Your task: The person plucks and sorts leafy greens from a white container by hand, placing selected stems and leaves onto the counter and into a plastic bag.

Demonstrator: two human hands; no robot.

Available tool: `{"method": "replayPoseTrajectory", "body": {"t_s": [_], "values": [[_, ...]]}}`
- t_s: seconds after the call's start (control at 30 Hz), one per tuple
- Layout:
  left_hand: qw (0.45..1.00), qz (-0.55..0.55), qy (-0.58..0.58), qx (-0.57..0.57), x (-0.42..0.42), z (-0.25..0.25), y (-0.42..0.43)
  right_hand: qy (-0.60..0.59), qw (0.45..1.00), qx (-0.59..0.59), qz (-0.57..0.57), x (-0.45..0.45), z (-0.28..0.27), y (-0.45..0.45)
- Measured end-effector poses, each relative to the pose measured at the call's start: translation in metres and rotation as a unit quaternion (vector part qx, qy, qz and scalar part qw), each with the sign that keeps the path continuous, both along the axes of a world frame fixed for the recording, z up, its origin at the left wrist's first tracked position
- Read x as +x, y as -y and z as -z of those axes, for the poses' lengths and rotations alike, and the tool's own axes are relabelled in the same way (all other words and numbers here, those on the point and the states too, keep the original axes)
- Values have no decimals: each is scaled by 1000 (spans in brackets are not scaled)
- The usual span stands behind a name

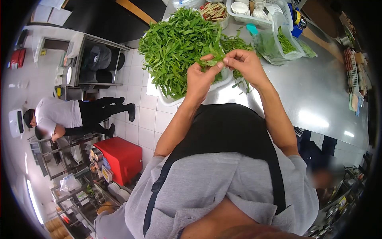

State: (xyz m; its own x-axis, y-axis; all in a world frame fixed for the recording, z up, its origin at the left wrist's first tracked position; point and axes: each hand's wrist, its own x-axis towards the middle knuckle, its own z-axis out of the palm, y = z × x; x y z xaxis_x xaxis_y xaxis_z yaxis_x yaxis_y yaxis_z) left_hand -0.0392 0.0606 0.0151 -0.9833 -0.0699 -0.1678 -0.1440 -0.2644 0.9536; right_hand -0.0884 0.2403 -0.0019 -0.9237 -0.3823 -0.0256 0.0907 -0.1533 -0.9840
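Both hands meet over the near right side of a white basket (172, 100) heaped with leafy greens (171, 51). My left hand (202, 79) pinches a sprig of greens (215, 53) between thumb and fingers. Close against it, my right hand (246, 65) has its thumb and forefinger closed on the same sprig. Behind and beneath the right hand lie more loose greens (234, 43) on the metal table. The sprig's lower part is hidden by the fingers.
An open plastic bag (274, 44) of green stems stands to the right, beside a teal piece (251, 28). At the back are a white crate (286, 10) of small dishes and a red-and-tan bundle (215, 12). A co-worker (63, 115) stands left, near a red box (121, 159).
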Motion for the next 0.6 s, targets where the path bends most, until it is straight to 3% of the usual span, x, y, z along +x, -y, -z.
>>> {"method": "replayPoseTrajectory", "body": {"t_s": [0.13, 0.33, 0.5, 0.6], "values": [[993, 30, 11, 110, -9, -6, 1, 6, 999, 41, -34, 9, -9, -7], [996, 8, -32, 78, -10, -9, -2, 8, 1000, -3, -14, 11, -2, -10], [988, -12, -23, 149, -10, -10, 2, 39, 999, -20, 8, 13, 4, -21], [987, -22, -33, 157, -11, -18, 3, -31, 994, 98, 21, -5, 48, -44]]}}
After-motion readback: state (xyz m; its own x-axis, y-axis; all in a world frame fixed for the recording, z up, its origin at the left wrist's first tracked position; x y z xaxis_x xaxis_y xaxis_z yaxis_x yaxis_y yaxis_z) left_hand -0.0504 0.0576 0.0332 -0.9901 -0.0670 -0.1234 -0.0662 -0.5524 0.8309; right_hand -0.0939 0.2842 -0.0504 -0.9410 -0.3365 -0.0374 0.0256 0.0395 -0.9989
